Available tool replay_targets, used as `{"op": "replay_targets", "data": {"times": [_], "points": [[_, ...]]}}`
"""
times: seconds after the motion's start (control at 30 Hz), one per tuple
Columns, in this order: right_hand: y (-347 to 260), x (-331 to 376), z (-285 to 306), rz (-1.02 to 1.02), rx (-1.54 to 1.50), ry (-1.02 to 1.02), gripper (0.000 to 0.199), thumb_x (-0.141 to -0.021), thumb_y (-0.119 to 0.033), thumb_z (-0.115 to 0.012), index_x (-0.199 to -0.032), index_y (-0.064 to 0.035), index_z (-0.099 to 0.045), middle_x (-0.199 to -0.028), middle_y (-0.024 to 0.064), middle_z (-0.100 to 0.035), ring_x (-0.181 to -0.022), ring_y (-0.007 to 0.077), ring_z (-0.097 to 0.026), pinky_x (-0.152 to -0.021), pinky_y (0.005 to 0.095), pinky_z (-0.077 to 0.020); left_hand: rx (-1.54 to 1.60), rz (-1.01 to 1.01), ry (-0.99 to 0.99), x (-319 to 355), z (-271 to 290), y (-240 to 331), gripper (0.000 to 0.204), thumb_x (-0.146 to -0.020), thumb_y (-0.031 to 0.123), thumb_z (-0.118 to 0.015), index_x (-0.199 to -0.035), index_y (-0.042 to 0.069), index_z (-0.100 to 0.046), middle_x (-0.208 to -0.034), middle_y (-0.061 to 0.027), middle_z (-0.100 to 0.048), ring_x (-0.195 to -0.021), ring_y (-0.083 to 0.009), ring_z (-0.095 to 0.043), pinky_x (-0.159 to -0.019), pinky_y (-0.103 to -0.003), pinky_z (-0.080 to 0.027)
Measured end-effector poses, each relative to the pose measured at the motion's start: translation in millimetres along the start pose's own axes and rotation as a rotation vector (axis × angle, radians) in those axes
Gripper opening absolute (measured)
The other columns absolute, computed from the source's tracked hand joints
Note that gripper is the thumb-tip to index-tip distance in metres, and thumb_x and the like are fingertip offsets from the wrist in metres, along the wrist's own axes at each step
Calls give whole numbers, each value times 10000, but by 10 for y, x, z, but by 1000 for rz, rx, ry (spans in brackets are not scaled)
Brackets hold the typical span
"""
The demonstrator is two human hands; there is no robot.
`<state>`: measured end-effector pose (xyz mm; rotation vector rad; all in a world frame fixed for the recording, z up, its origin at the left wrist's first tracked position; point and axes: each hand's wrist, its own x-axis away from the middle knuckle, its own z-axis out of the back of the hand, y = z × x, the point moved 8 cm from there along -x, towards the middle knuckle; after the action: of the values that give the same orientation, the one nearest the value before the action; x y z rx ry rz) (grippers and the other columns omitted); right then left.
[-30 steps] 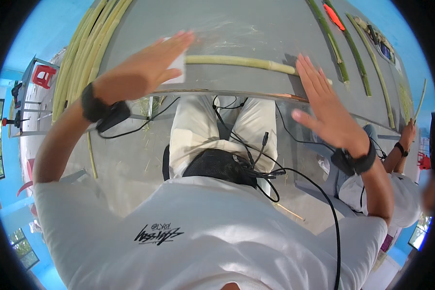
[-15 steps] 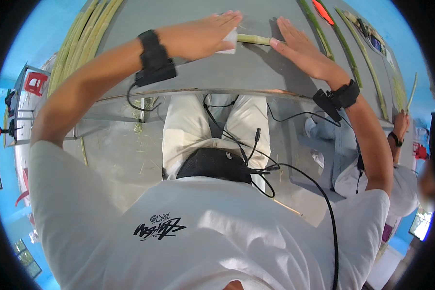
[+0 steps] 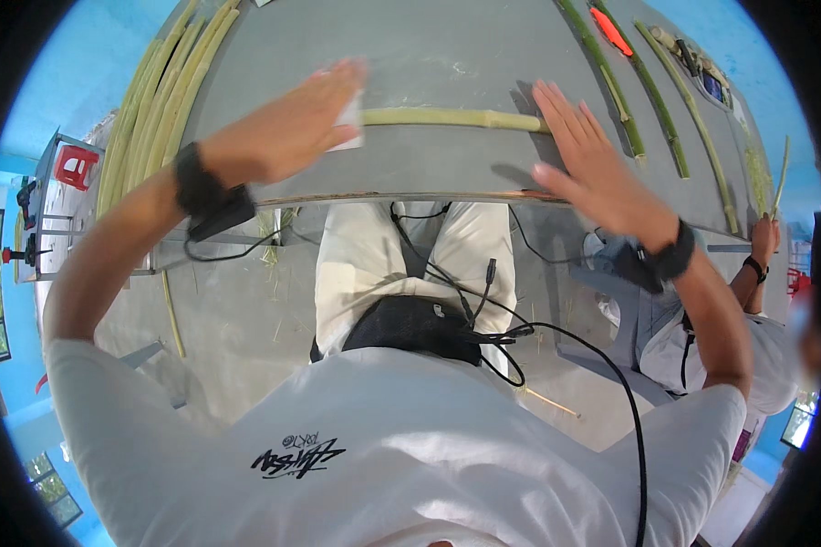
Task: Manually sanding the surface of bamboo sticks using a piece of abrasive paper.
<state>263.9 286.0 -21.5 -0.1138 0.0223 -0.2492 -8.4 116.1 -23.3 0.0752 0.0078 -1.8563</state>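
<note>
A pale green bamboo stick [image 3: 433, 118] lies crosswise on the grey table. My left hand [image 3: 292, 126], a little smeared by motion, stretches flat over its left part, with a small white sheet [image 3: 352, 115] under the palm against the stick. What the palm does on the covered part of the stick is hidden. At the other end my right hand [image 3: 597, 164] is spread, fingers straight and thumb apart, its fingertips beside or on the stick's right end; whether they touch it I cannot tell. Black straps with small boxes circle both wrists.
Several pale bamboo sticks [image 3: 160, 109] lie at the left. Green sticks [image 3: 611, 82] and an orange-handled tool [image 3: 611, 32] lie at the right. Black cables [image 3: 556, 328] hang by my lap. A co-worker's hand [image 3: 764, 239] holds a thin stick at the far right.
My left hand has slid left and nearer with the white sheet, uncovering more of the stick. The right hand has come nearer and slightly right, fingers more spread. The view has shifted a little.
</note>
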Motion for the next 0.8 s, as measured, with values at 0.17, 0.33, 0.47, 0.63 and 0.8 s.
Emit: {"op": "replay_targets", "data": {"times": [0.17,0.33,0.47,0.63,0.8], "points": [[565,-765,-75,-151,-105,-85,1068,-1146,-759,-301,-1767,99,-167,-1866,297,-149,-1757,377,-109,-1426,499,-107,73,23,-36,-1174,-252,108,769,-1211,356,-479,-1746,-112,-185,-1815,-351,-239,-1721,-422,-230,-1418,-501,-196],[392,-586,-64,-136,-134,-146,1082,-1144,-773,-277,-1768,102,-153,-1868,298,-133,-1760,372,-85,-1429,482,-90,105,-5,-37,-899,-231,165,771,-1197,292,-520,-1778,-60,-157,-1854,-282,-210,-1734,-380,-215,-1422,-475,-185],[-42,132,68,20,-122,-142,995,-1161,-687,-384,-1787,52,-158,-1874,270,-147,-1760,371,-86,-1431,486,-84,246,-2,-9,147,-49,63,787,-1185,263,-553,-1802,-8,-147,-1884,-206,-194,-1741,-342,-214,-1418,-479,-182],[-180,346,90,30,-91,-160,989,-1152,-675,-429,-1787,41,-178,-1872,252,-179,-1758,374,-104,-1428,501,-96,116,20,8,553,65,-11,783,-1182,276,-565,-1784,-40,-177,-1862,-253,-216,-1730,-365,-238,-1417,-495,-187],[371,-466,-19,-75,-75,-110,1075,-1122,-764,-401,-1780,60,-189,-1871,265,-169,-1759,370,-106,-1422,504,-118,148,29,-55,-773,-169,94,772,-1202,350,-515,-1768,-67,-195,-1845,-295,-225,-1724,-406,-236,-1410,-510,-227]]}}
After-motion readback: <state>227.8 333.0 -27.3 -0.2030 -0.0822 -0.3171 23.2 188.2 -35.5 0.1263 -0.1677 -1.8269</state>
